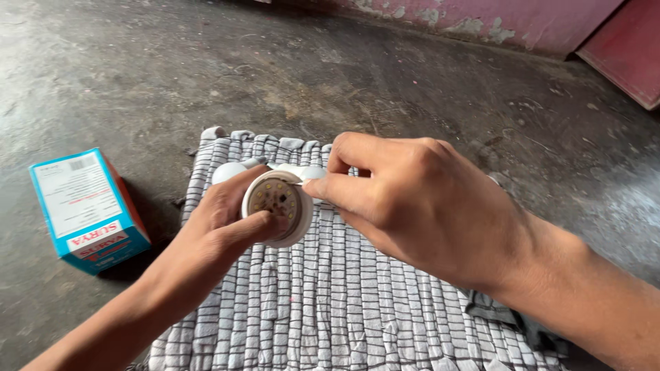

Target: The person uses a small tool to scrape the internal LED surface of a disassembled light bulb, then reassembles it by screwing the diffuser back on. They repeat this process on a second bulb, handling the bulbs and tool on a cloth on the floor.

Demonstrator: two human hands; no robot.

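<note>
My left hand (216,233) grips a white lamp body (278,206) with its dome removed, so the round board with small yellow light chips faces me. My right hand (419,199) is pinched shut on a thin tool whose tip touches the upper right rim of the lamp body; the tool itself is mostly hidden by my fingers. Both hands hover over a grey and white checked mat (330,302). White rounded parts (230,170) lie on the mat just behind the lamp, partly hidden.
A blue and red cardboard box (88,209) lies on the grey concrete floor (344,75) left of the mat. A pink peeling wall (495,20) and a red panel (622,55) bound the far side.
</note>
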